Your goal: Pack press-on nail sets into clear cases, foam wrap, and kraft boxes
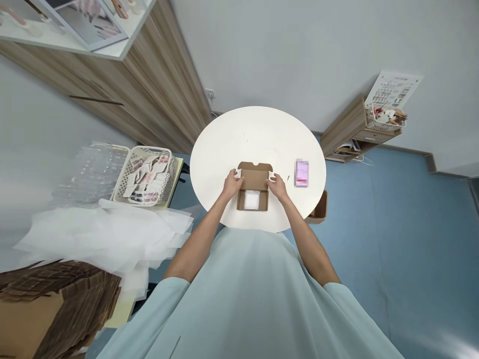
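Note:
On the white round table, a small brown cardboard box (254, 178) has its lid raised, with the tuck flap pointing away from me. A white packet (251, 200) lies inside its base. My left hand (232, 184) pinches the left side of the lid between thumb and fingers. At the lid's right side, my right hand (277, 187) grips in the same way. White bits show beside the fingers of both hands; what they are is too small to tell.
On the round table (258, 129), a phone-like thing with a blurred pink screen (302, 173) lies right. To my left are a white basket of small packets (168, 174), white sheets (108, 234) and stacked flat cardboard (78, 309). An open carton (321, 209) stands below the table's right edge.

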{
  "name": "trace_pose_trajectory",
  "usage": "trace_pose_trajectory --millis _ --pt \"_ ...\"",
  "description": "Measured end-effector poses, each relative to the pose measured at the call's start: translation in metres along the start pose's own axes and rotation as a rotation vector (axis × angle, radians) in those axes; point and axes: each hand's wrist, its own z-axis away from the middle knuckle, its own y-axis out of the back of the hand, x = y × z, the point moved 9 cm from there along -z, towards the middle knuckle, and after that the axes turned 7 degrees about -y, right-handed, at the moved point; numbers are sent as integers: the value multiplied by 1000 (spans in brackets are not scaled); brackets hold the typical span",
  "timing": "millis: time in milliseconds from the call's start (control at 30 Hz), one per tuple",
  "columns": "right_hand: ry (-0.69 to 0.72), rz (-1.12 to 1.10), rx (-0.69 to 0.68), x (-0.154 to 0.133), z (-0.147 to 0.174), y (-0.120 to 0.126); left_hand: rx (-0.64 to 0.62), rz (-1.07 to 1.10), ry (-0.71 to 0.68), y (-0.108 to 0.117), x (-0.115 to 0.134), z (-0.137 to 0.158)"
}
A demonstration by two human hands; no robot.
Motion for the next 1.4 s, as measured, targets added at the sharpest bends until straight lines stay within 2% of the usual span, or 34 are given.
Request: trace_pose_trajectory --millis 200,400,833,967,1133,1400 --pt "70 -78 -26 -9 7 12 13 68 -5 2 12 -4" --pt "171 -52 9 -12 29 19 -13 90 -87 0 21 13" --pt "364 170 -2 27 90 -10 -98 -76 -252 -23 -11 74" --pt "382 219 -9 37 97 -16 -126 -172 -306 -27 -18 89" --pt "320 253 29 52 109 -16 -78 -277 -315 -19 -28 109" --pt "292 320 22 56 126 -15 -66 -294 -319 -16 -34 129"
